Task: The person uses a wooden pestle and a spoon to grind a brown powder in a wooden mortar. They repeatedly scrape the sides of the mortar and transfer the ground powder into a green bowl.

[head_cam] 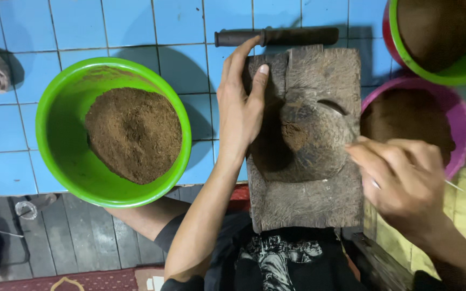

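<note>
Lying lengthwise away from him, wooden block.

Left hand rests on the worn wooden block; right hand pinches a thin stick; green bowl of brown powder sits alongside.

No packages, labels, signs or screens are to be seen in this view.
</note>
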